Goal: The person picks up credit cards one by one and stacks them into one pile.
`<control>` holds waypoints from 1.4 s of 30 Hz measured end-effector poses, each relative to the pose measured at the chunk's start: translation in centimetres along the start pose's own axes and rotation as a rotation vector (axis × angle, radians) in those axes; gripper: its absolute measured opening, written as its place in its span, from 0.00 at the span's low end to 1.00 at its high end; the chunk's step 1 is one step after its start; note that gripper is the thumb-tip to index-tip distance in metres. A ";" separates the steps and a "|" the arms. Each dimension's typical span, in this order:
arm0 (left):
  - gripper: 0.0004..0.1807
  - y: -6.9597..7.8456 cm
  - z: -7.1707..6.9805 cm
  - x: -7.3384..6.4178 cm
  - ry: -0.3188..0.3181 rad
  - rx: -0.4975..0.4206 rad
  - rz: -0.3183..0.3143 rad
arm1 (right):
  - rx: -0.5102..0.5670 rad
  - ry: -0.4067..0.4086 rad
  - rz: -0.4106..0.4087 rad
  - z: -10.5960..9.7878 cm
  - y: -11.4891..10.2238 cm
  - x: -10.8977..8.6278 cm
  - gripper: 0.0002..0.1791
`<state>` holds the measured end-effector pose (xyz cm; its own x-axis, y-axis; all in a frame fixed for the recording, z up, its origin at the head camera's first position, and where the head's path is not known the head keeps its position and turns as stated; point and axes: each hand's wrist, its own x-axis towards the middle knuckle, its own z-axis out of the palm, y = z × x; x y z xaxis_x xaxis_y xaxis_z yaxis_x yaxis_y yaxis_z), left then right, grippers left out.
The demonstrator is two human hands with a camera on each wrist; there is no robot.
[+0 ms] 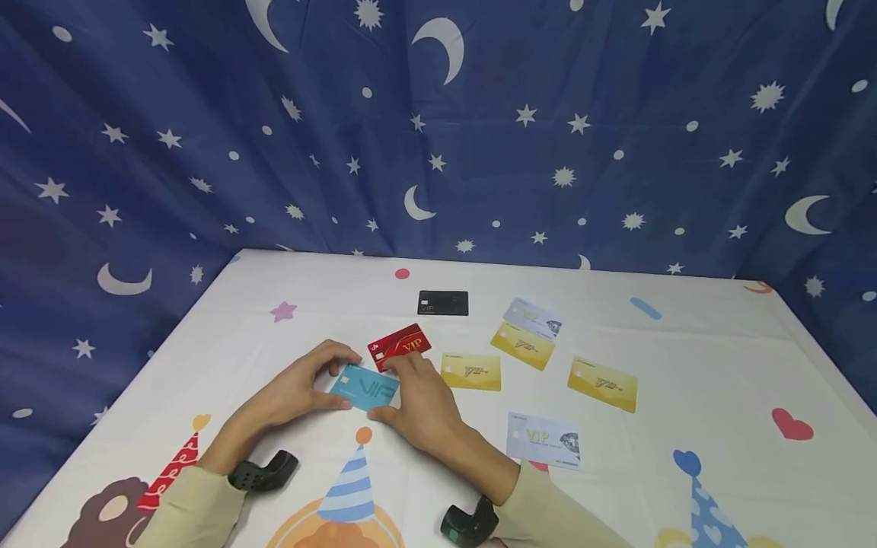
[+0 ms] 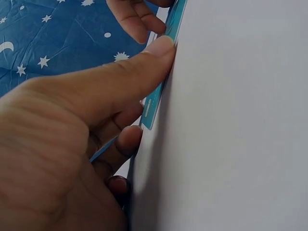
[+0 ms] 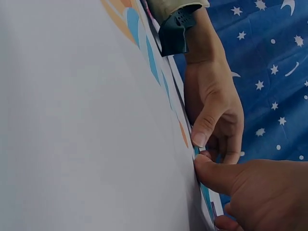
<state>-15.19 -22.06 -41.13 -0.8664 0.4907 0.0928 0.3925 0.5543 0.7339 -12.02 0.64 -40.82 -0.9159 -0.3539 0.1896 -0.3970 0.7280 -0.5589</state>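
A teal VIP card [image 1: 365, 387] lies at the table's left-centre between both hands. My left hand [image 1: 294, 388] holds its left end, thumb at the near corner and curled fingers by the far corner. On the right end, my right hand [image 1: 425, 399] grips with its thumb at the near edge and fingers at the far edge. Just beyond them is a red VIP card [image 1: 400, 342], partly covered by the right fingers. The left wrist view shows the teal card [image 2: 153, 108] edge-on beside the left thumb; in the right wrist view, most of it is hidden.
A black card [image 1: 443, 303] lies farther back. To the right are yellow cards [image 1: 471, 372] [image 1: 603, 383], another yellow card [image 1: 524, 346] touching a silver card [image 1: 533, 317], and a nearer silver card [image 1: 543, 440]. A printed white cloth [image 1: 719, 350] covers the table; a blue starry curtain [image 1: 493, 137] hangs behind.
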 end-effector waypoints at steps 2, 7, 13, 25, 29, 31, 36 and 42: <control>0.31 0.1 -0.1 0.0 0.001 -0.011 -0.002 | 0.005 0.006 0.002 0.0 0.0 0.0 0.36; 0.31 0.3 -0.1 0.1 0.009 -0.022 0.002 | 0.008 -0.001 0.010 0.0 0.1 0.1 0.33; 0.31 0.2 -0.2 0.2 0.017 -0.010 -0.011 | 0.004 -0.021 0.014 -0.1 0.1 0.1 0.33; 0.33 -0.1 -0.3 0.2 0.017 0.017 -0.040 | 0.048 -0.020 0.004 0.0 -0.2 0.0 0.33; 0.33 -0.1 -0.3 0.1 0.017 0.010 -0.034 | 0.064 -0.025 0.010 0.0 -0.2 0.0 0.33; 0.33 -0.1 -0.3 0.1 0.028 0.003 -0.031 | 0.066 -0.027 0.011 0.0 -0.2 0.0 0.33; 0.32 -0.2 0.0 0.0 0.081 -0.003 -0.033 | 0.076 -0.042 0.021 0.0 -0.1 0.0 0.32; 0.31 1.0 0.1 -0.2 0.108 -0.013 -0.030 | 0.085 -0.051 0.017 0.1 0.0 -0.1 0.31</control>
<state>-14.55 -21.56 -40.45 -0.9061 0.3983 0.1423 0.3626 0.5581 0.7464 -11.90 0.61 -40.87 -0.9174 -0.3729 0.1390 -0.3727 0.6826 -0.6286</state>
